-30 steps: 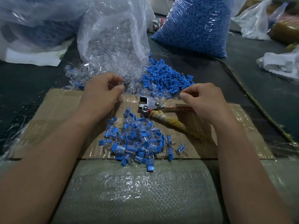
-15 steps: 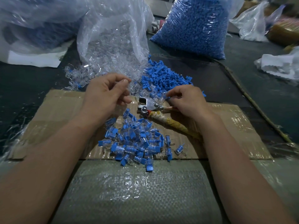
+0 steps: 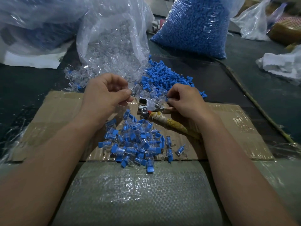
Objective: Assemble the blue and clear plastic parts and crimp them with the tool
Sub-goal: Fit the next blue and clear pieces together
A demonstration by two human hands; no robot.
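My left hand (image 3: 105, 95) hovers over the cardboard's far edge, its thumb and forefinger pinched on what looks like a small clear plastic part. My right hand (image 3: 185, 101) is just right of the crimp tool, fingertips pinching a small blue part. The crimp tool (image 3: 149, 106) lies on the cardboard between both hands, its metal head to the left and its cloth-wrapped handle (image 3: 172, 123) running toward the lower right. A heap of assembled blue-and-clear pieces (image 3: 136, 144) sits in front of it. Loose blue parts (image 3: 164, 75) and loose clear parts (image 3: 76, 77) lie beyond the hands.
An open bag of clear parts (image 3: 114, 43) and a full bag of blue parts (image 3: 195, 25) stand at the back. The brown cardboard sheet (image 3: 57, 115) lies on a dark table. A woven plastic sack (image 3: 138, 193) covers the near edge. More bags (image 3: 254, 22) sit at the far right.
My right hand has moved left and forward from the tool's handle side to the blue pile's near edge and now pinches a part. My left hand has lifted slightly, still pinching.
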